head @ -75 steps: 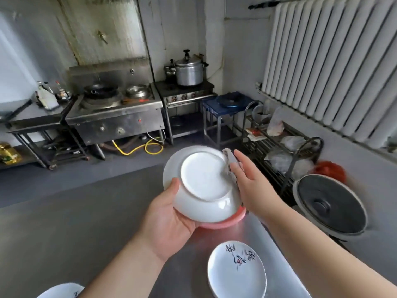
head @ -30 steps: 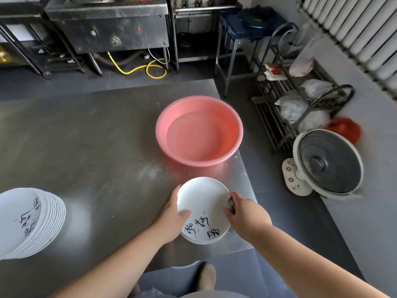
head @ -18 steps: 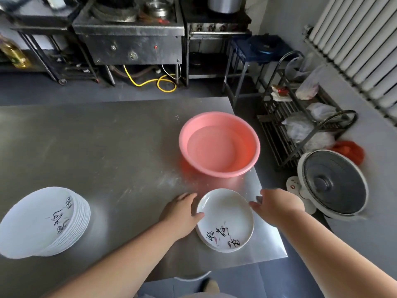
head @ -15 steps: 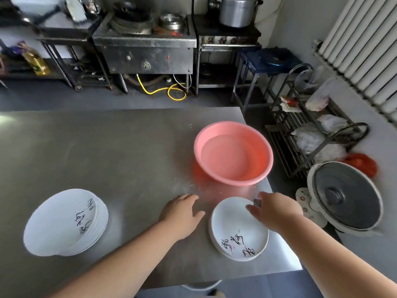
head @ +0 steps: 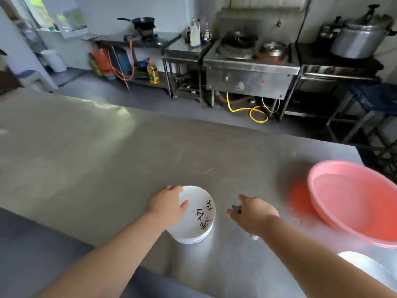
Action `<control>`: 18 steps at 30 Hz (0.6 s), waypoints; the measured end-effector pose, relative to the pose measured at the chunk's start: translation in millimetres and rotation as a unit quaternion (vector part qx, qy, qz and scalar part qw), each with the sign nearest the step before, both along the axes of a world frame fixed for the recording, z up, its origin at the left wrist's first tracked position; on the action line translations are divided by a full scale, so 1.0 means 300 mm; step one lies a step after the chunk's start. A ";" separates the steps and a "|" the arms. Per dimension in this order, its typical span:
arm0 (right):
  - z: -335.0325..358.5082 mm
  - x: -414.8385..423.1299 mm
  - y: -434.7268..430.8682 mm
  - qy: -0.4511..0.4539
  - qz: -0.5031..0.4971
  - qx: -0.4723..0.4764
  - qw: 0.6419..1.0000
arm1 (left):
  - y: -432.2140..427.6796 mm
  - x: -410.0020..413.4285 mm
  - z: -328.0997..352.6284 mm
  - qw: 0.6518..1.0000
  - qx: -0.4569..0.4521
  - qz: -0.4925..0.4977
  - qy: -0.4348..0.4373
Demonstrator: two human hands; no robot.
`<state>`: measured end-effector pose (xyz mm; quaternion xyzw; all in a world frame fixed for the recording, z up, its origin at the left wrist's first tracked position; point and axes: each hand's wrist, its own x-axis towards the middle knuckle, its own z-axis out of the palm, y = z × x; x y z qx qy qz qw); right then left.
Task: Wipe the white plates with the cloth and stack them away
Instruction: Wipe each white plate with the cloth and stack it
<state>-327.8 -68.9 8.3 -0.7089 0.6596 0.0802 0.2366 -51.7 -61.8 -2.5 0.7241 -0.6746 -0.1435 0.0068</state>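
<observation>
A stack of white plates [head: 196, 220] with dark brush lettering stands on the steel table near its front edge. My left hand [head: 166, 206] lies over the stack's left rim, thumb on the top plate's inner face, gripping that plate. My right hand [head: 253, 214] hovers just right of the stack, apart from it, curled round the cloth [head: 236, 209]; only a small dark bit shows at the fingers and a pale bit under the wrist. Another white plate [head: 365, 268] lies at the bottom right, partly hidden by my right forearm.
A pink basin [head: 318, 190] with water sits at the table's right end. The steel table [head: 96, 158] stretches bare to the left and far side. Beyond it are a wok stove [head: 247, 67], a pressure cooker [head: 361, 37] and a yellow hose [head: 253, 110] on the floor.
The view swung left. My left hand left the wiped plate by the basin and reached the stack on the left. My right hand came off that plate, still holding the cloth.
</observation>
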 end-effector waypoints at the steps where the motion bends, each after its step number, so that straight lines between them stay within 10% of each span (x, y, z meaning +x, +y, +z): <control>1: -0.014 0.058 -0.009 -0.013 -0.002 0.017 1.000 | 0.010 0.052 -0.010 1.000 0.010 0.014 -0.006; 18: -0.159 0.271 -0.031 -0.061 -0.117 0.057 0.990 | 0.025 0.222 -0.157 0.990 0.039 0.059 0.120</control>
